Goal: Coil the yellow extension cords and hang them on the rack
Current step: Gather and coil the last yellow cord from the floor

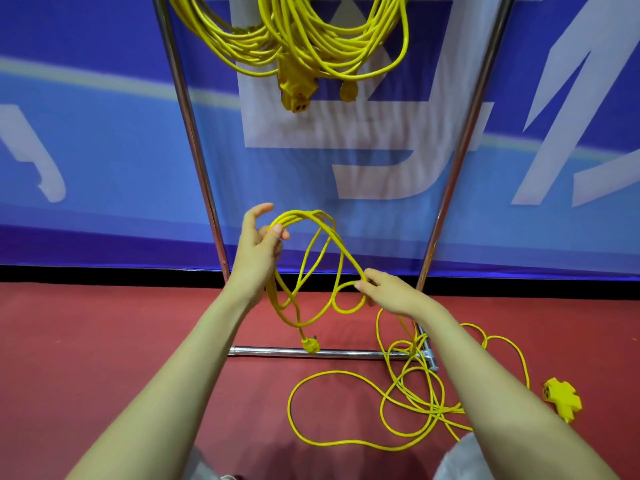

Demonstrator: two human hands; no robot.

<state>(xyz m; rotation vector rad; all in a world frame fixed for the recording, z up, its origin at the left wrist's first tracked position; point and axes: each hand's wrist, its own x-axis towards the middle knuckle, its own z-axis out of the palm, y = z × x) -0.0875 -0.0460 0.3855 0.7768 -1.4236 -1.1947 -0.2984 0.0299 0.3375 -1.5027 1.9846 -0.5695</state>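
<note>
Coiling is midway. The left hand holds a few gathered loops of the yellow cord before the rack, thumb closed over them, the other fingers seemingly only loosely curled; the right hand pinches the running length; most of the cord lies slack on the floor, ending at an outlet block; finished coils hang above. Next the right hand should carry its loop across to the left, then draw fresh slack.

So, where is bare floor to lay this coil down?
Bare red floor lies left of the left forearm, up to the banner's black base strip. A smaller patch sits between the forearms, below the rack's bottom bar. Crowded: the right side, where loose cord loops around the bar's end toward the outlet head.
</note>
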